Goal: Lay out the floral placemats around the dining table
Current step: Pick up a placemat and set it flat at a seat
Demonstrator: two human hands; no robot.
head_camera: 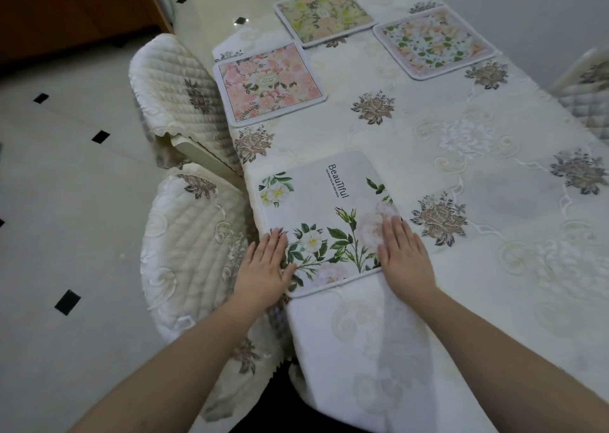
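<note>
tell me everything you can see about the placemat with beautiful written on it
The Beautiful placemat is a pale, soft-looking rectangle with rounded corners and a stitched border. It is printed with white and blush flowers, green leaves, and the word "Beautiful" above a smaller line too small to read. It lies flat on the embroidered tablecloth at the table's left edge, nearest the camera. The left hand and right hand press flat on its two near corners.

Two quilted chair covers [184, 89] [194, 244] — cream, embroidered — stand beside a white tiled floor [66, 175].
</note>
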